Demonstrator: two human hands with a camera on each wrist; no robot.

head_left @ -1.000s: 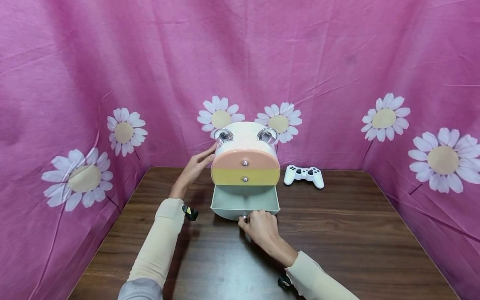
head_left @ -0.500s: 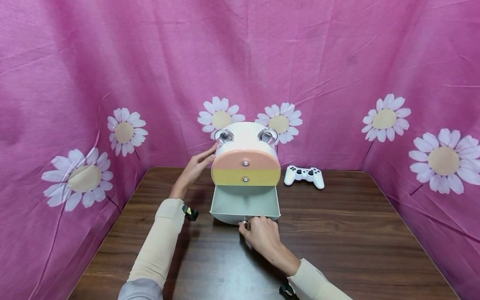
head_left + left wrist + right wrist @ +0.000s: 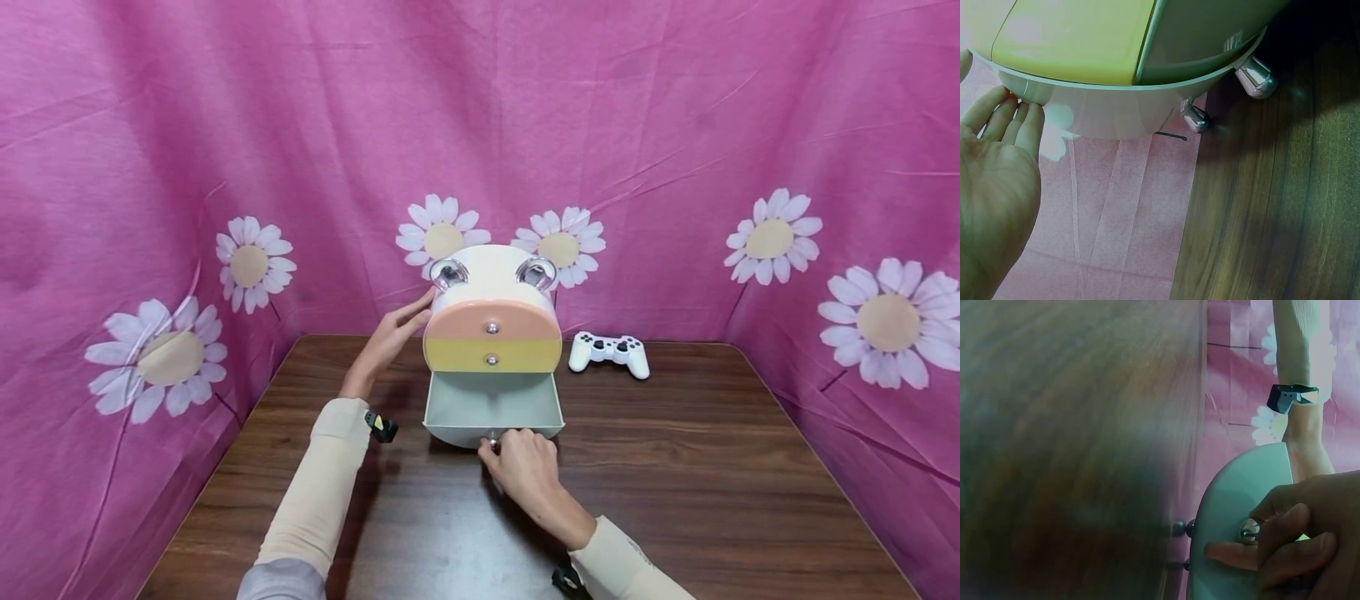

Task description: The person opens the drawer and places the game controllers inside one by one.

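Note:
A small white drawer cabinet (image 3: 491, 275) with two shiny ring-shaped fittings on top stands on the wooden table. Its upper drawer front (image 3: 457, 321) is peach, the middle one (image 3: 457, 356) yellow; both are closed. The bottom pale green drawer (image 3: 491, 400) is pulled well out, showing bare inner walls. My right hand (image 3: 528, 471) pinches its round metal knob (image 3: 1249, 529) between thumb and fingers. My left hand (image 3: 390, 337) touches the cabinet's left side with fairly straight fingertips, as the left wrist view shows. Short metal feet (image 3: 1255, 78) hold the cabinet off the table.
A white game controller (image 3: 609, 354) lies on the table (image 3: 712, 458) to the right of the cabinet. Pink cloth (image 3: 660, 167) with printed daisies hangs around the table's back and sides.
The green drawer has come further out toward me with my right hand on its knob, then shifted very slightly back. My left hand has stayed at the cabinet's side.

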